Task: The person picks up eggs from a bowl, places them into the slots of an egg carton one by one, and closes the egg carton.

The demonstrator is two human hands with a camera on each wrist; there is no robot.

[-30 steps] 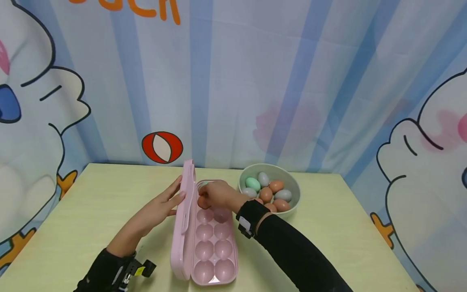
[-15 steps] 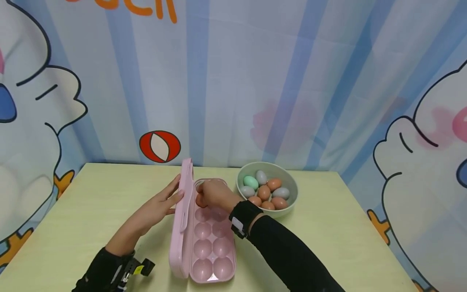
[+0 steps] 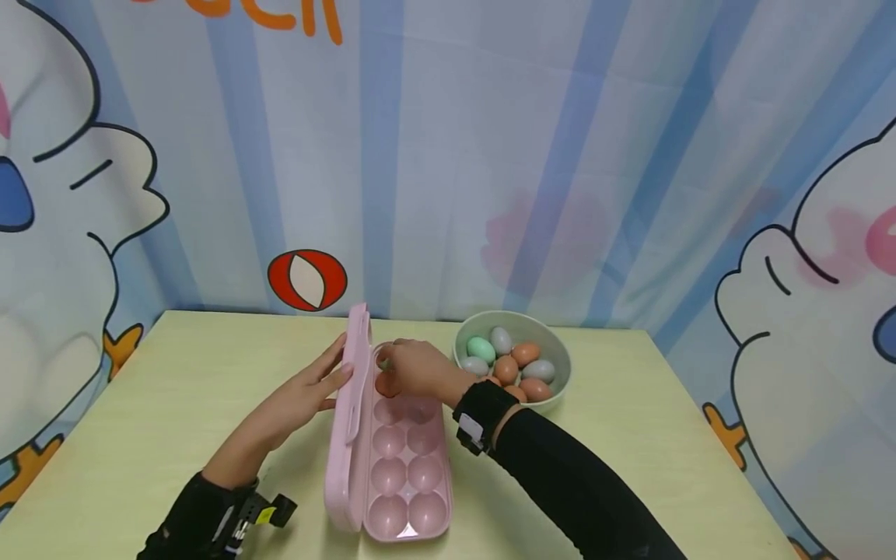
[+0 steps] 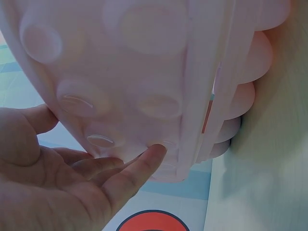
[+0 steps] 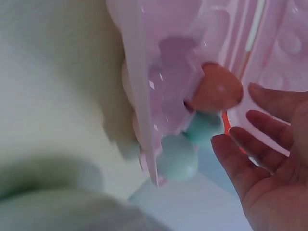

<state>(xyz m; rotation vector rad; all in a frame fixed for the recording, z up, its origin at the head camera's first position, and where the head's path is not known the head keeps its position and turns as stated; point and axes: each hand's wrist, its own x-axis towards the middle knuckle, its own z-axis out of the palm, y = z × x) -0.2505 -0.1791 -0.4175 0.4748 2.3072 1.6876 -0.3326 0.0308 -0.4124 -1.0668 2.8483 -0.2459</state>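
Observation:
In the head view, a pink egg carton [image 3: 402, 474] lies lengthwise on the table, its lid [image 3: 341, 467] raised along the left side. My left hand [image 3: 297, 397] rests fairly straight fingers against the lid's outer face and edge. Over the carton's far end is my right hand [image 3: 420, 367], hiding part of the cups. The right wrist view shows a brown egg [image 5: 219, 90], a teal egg [image 5: 204, 126] and a pale green egg [image 5: 178, 156] at that end. There the right hand's fingers [image 5: 240, 168] are spread, a little apart from the brown egg.
A pale green bowl [image 3: 567, 354] of brown, grey and green eggs stands right of the carton near the table's back edge. The pale yellow table [image 3: 602, 467] meets a striped cartoon curtain [image 3: 448, 155] behind.
The right hand's fingers have loosened and drawn slightly up from the brown egg at the carton's far end. The left hand stays against the lid.

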